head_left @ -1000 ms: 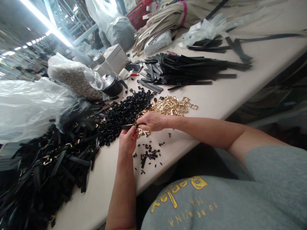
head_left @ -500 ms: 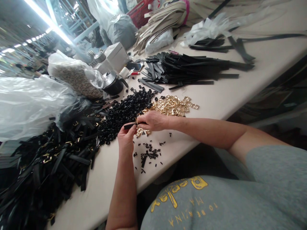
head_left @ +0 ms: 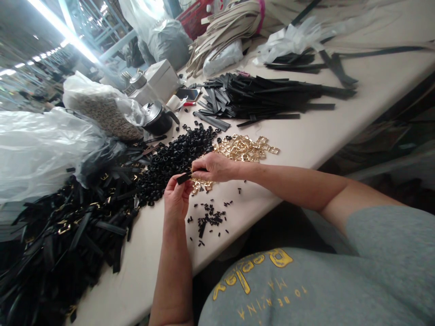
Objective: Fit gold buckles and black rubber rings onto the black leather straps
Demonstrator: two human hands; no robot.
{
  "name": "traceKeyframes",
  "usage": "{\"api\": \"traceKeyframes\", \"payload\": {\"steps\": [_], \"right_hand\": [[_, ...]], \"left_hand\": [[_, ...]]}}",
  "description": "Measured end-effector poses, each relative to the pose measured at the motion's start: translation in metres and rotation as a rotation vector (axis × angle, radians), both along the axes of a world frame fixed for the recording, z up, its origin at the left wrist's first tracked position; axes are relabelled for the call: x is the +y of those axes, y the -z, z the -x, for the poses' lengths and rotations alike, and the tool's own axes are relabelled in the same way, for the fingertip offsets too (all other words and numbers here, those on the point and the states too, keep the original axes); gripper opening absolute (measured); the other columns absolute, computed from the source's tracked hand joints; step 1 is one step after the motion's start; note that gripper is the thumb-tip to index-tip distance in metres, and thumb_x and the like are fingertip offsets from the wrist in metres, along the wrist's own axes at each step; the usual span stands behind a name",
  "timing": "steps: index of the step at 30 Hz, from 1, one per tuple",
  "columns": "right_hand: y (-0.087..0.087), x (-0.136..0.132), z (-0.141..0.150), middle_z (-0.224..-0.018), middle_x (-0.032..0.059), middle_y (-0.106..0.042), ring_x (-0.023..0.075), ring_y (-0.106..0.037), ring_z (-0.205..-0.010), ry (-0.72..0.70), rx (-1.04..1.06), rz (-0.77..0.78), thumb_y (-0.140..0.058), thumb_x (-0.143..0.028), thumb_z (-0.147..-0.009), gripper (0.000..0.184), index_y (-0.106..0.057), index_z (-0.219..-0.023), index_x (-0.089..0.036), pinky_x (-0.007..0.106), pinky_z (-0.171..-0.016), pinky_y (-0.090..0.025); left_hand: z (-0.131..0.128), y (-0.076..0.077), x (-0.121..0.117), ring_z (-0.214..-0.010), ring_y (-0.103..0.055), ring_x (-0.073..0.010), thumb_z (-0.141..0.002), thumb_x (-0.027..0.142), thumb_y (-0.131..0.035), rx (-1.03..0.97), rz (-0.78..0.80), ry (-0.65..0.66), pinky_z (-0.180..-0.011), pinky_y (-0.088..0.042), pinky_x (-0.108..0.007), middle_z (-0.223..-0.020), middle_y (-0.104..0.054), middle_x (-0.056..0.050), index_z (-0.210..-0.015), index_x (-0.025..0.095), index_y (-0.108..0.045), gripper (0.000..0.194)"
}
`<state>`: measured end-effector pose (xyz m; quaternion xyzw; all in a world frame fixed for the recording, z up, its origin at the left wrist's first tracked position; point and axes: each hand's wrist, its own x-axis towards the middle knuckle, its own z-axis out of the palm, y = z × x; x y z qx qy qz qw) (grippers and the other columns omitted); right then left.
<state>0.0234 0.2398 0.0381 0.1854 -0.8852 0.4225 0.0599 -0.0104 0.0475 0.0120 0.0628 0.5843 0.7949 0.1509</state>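
Between my two hands is a short black strap [head_left: 184, 178]. My left hand [head_left: 176, 194] pinches its near end between thumb and fingers. The fingers of my right hand [head_left: 214, 167] are closed on the other end, where a bit of gold buckle shows at the fingertips, mostly hidden. Just beyond the hands lies a heap of small black loops [head_left: 180, 149]. Gold buckles [head_left: 244, 148] are piled behind my right hand, with a few more below it. Small black offcuts [head_left: 210, 216] are scattered on the table nearer to me.
A big heap of buckled black straps [head_left: 91, 222] covers the left of the table [head_left: 136, 271]. Farther back lie loose black strips [head_left: 258, 97], a black mug with a metal lid [head_left: 157, 118], a phone [head_left: 188, 94], a white box [head_left: 162, 79] and a plastic bag of small pieces [head_left: 102, 106].
The strap's free end now tilts more, and my left fingers have shifted along it. Both hands stay close together over the same spot. The whole view has moved slightly.
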Motion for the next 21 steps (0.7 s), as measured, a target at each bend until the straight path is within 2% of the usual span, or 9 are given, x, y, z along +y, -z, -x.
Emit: {"api": "traceKeyframes", "payload": {"steps": [2, 4, 8, 13, 16, 21], "right_hand": [[0.002, -0.001, 0.000, -0.073, 0.0010, -0.061, 0.0080, -0.045, -0.064, -0.029, 0.002, -0.016, -0.054, -0.026, -0.089, 0.019, -0.068, -0.085, -0.013, 0.022, -0.061, -0.028], [0.002, -0.002, 0.000, -0.074, 0.0013, -0.062, 0.0083, -0.047, -0.065, -0.072, -0.003, -0.023, -0.054, -0.025, -0.090, 0.019, -0.069, -0.088, -0.013, 0.021, -0.062, -0.030], [0.001, -0.001, -0.003, -0.066, -0.0008, -0.060, 0.0073, -0.046, -0.062, -0.148, -0.033, -0.028, -0.054, -0.021, -0.089, 0.018, -0.068, -0.083, -0.012, 0.020, -0.061, -0.030], [0.001, 0.000, -0.002, -0.064, -0.0021, -0.058, 0.0064, -0.045, -0.059, -0.155, -0.029, -0.052, -0.057, -0.023, -0.089, 0.018, -0.068, -0.080, -0.012, 0.020, -0.059, -0.029], [0.002, 0.002, 0.000, -0.065, -0.0015, -0.059, 0.0067, -0.045, -0.060, -0.150, 0.003, -0.067, -0.054, -0.028, -0.092, 0.023, -0.068, -0.080, -0.014, 0.021, -0.058, -0.027], [0.006, 0.008, 0.004, -0.072, 0.0007, -0.063, 0.0085, -0.046, -0.062, 0.015, 0.144, -0.182, -0.054, -0.039, -0.092, 0.028, -0.068, -0.083, -0.017, 0.023, -0.059, -0.024]], "left_hand": [[-0.003, -0.002, 0.000, -0.065, -0.068, -0.0094, -0.060, 0.036, -0.090, -0.003, 0.030, 0.047, -0.060, -0.054, -0.016, -0.085, -0.074, -0.002, -0.091, 0.021, -0.072, 0.039], [-0.005, -0.004, -0.001, -0.067, -0.069, -0.0105, -0.063, 0.037, -0.088, -0.038, 0.065, 0.130, -0.059, -0.054, -0.017, -0.089, -0.073, -0.005, -0.099, 0.019, -0.072, 0.042], [-0.004, -0.005, -0.004, -0.061, -0.065, -0.0091, -0.061, 0.035, -0.089, -0.086, 0.107, 0.226, -0.056, -0.053, -0.017, -0.078, -0.071, -0.002, -0.094, 0.017, -0.070, 0.041], [-0.003, -0.007, -0.004, -0.057, -0.060, -0.0073, -0.056, 0.031, -0.091, -0.068, 0.146, 0.166, -0.057, -0.052, -0.018, -0.069, -0.065, 0.001, -0.075, 0.016, -0.068, 0.034], [-0.005, -0.010, -0.003, -0.055, -0.059, -0.0082, -0.054, 0.034, -0.091, -0.013, 0.174, 0.119, -0.055, -0.051, -0.020, -0.066, -0.064, 0.001, -0.071, 0.016, -0.066, 0.035], [-0.006, -0.012, -0.002, -0.056, -0.059, -0.0095, -0.060, 0.037, -0.087, 0.108, 0.271, 0.078, -0.056, -0.048, -0.021, -0.069, -0.066, -0.001, -0.079, 0.017, -0.070, 0.033]]}}
